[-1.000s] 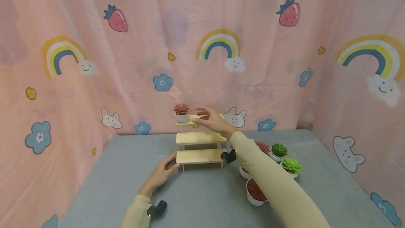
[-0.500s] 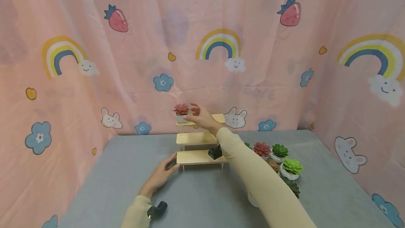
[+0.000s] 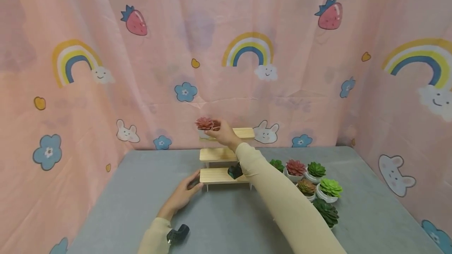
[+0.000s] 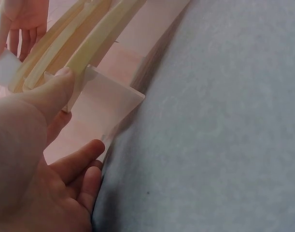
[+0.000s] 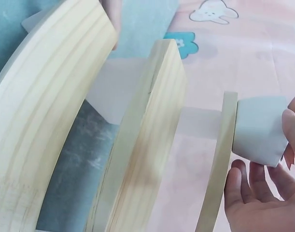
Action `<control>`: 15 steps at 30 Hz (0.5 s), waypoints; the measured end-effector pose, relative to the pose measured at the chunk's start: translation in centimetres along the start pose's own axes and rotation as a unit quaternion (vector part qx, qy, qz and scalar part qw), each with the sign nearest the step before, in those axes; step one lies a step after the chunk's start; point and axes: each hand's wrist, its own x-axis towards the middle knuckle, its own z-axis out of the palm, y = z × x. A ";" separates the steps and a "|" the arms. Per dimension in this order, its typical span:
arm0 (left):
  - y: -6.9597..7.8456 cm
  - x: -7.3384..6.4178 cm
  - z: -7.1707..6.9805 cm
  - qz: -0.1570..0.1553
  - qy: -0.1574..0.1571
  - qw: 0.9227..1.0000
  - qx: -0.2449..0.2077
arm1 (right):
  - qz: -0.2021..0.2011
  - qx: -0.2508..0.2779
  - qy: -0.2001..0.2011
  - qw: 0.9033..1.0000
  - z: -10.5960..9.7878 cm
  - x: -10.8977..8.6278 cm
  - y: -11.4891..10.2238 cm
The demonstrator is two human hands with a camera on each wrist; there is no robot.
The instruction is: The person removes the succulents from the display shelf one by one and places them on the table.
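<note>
A three-tier wooden shelf stand (image 3: pixel 226 175) with white supports stands on the table in the head view. On the left end of its top tier sits a red succulent (image 3: pixel 204 123) in a white pot (image 5: pixel 260 128). My right hand (image 3: pixel 224 132) holds this pot from the right, thumb at the rim and fingers behind it. The pot's base meets the top board (image 5: pixel 223 145) in the right wrist view. My left hand (image 3: pixel 183 193) grips the left end of the lowest tier, its thumb on the board's edge (image 4: pixel 84 53) in the left wrist view.
Several potted succulents stand on the table's right side, among them a red one (image 3: pixel 295 167), a bright green one (image 3: pixel 330 188) and a dark green one (image 3: pixel 325 211). My right forearm hides part of that area. A pink patterned curtain (image 3: pixel 162 69) hangs behind the grey table (image 3: pixel 116 207).
My right hand has moved left along the top tier to the red succulent and taken hold of its pot. The left hand stays at the lowest tier. The head view has shifted slightly.
</note>
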 end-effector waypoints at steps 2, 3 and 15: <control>0.1 0.0 0.1 0.001 0.002 1.000 0.000 | -0.006 -0.011 0.000 1.000 -0.1 -0.1 0.1; 0.2 0.0 0.1 0.003 0.003 1.000 0.000 | -0.007 -0.012 -0.001 1.000 -0.2 -0.2 0.1; -0.1 0.1 0.0 0.005 -0.004 1.000 0.001 | -0.043 -0.024 -0.024 0.998 -2.3 -1.8 0.0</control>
